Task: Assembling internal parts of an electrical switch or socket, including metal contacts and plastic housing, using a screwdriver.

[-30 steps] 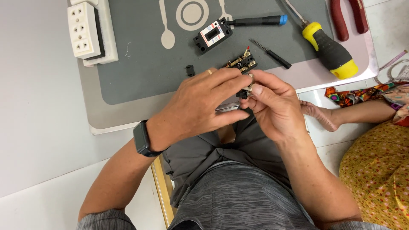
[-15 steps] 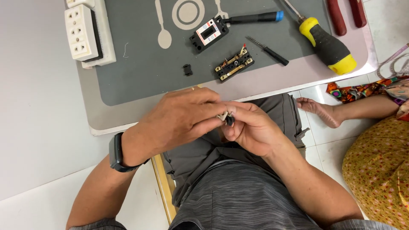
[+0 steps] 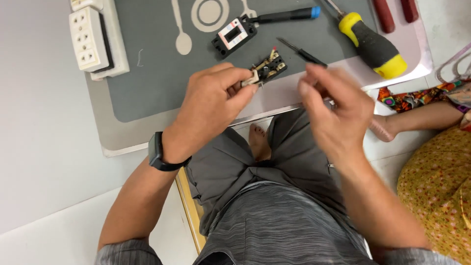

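Fingertips of the left hand (image 3: 216,100) pinched a small pale plastic part (image 3: 252,78), holding it just above the near edge of the grey mat (image 3: 157,78). A black watch (image 3: 158,153) wrapped that wrist. The right hand (image 3: 338,110) hovered to the right, blurred, its fingers loosely curled; whether it held anything could not be told.

Just beyond the pinched part lay a black switch mechanism (image 3: 269,65) with brass contacts showing, boxy and open-faced. Farther off sat a black rectangular module (image 3: 234,35) with a white and red label on its face, touching a slim black screwdriver with a blue cap (image 3: 287,15). A thin dark rod (image 3: 300,51) lay to the right of the mechanism, and a chunky screwdriver with a yellow and black rubber grip (image 3: 374,43) angled toward the far right. Two red handles (image 3: 392,12) showed at the far edge.

A white multi-socket outlet block (image 3: 93,39), smooth plastic, rested at the far left. The mat bore pale cutlery and plate shapes and covered a pale worktop (image 3: 108,137) with rounded corners. Below spread a light floor, with another person's bare foot (image 3: 382,128) and patterned fabric to the right.
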